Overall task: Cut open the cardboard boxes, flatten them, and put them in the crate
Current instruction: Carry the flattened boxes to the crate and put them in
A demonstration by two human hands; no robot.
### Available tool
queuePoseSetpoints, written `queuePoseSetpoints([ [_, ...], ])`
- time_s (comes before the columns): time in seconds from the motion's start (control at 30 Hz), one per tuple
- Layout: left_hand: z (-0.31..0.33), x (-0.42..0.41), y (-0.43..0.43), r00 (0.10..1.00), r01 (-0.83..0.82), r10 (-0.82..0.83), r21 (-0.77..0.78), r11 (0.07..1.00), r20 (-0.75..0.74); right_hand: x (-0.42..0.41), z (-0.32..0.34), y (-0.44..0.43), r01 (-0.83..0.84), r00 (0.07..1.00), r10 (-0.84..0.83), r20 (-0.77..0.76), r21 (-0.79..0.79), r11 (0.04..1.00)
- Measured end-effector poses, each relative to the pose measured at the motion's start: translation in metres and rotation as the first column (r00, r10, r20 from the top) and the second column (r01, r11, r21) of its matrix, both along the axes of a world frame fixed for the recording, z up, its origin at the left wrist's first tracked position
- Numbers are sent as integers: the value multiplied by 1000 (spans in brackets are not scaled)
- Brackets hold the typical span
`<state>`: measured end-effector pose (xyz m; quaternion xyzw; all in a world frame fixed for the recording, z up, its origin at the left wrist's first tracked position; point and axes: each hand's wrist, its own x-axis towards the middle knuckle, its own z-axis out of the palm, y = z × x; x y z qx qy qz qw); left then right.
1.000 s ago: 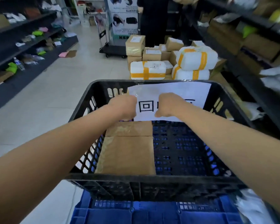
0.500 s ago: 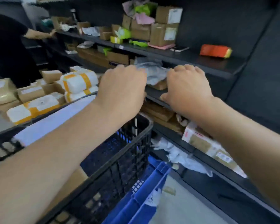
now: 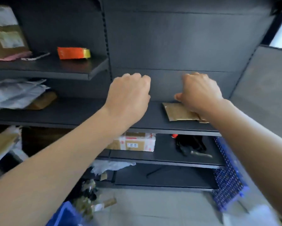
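Observation:
A flat piece of brown cardboard (image 3: pixel 177 111) lies on the dark middle shelf (image 3: pixel 75 111). My right hand (image 3: pixel 200 92) hovers over its far right part with the thumb out and the fingers curled loosely down; I see no grip on it. To the left, my left hand (image 3: pixel 130 97) hangs above the same shelf, fingers loosely curled, holding nothing. A taped cardboard box (image 3: pixel 133 142) stands on the shelf below. The black crate is out of view.
An orange-red box (image 3: pixel 73 53), a phone (image 3: pixel 36 56) and a labelled cardboard box (image 3: pixel 5 39) sit on the upper shelf. Grey plastic bags (image 3: pixel 14 93) lie at middle left. A blue perforated crate (image 3: pixel 228 175) leans at the right, and a black object (image 3: pixel 190 145) lies on the lower shelf.
My view has swung right from the black crate to the shelving. Both hands left the crate's flattened cardboard and now hang over the middle shelf.

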<state>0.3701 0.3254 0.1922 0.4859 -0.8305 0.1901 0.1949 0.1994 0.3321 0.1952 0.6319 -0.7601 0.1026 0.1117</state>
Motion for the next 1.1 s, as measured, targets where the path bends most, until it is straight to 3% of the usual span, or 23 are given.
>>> queuePoseSetpoints([
  [0.23,-37,-140,-80,990,96,-65,263,960,-125,-132,-45,-55,133,988,-139,67,92,987],
  [0.53,-111,-221,-197,974,71,66,568,820,-218,-222,-101,-126,191,953,-221,208,154,969],
  [0.6,-130,-234,-225,959,60,143,664,745,-246,-233,-115,-144,210,943,-245,225,169,963],
  [0.73,-165,-249,-274,861,137,368,859,494,-350,-248,-136,-184,221,926,-274,261,215,951],
  [0.83,-185,-254,-300,798,184,505,931,316,-329,-255,-153,-214,211,914,-288,286,272,939],
  [0.97,-206,-265,-328,774,198,578,966,170,-260,-263,-177,-246,197,892,-316,324,350,916],
  [1.1,-224,-277,-344,714,206,665,973,102,-220,-276,-194,-266,181,886,-327,328,405,896],
])
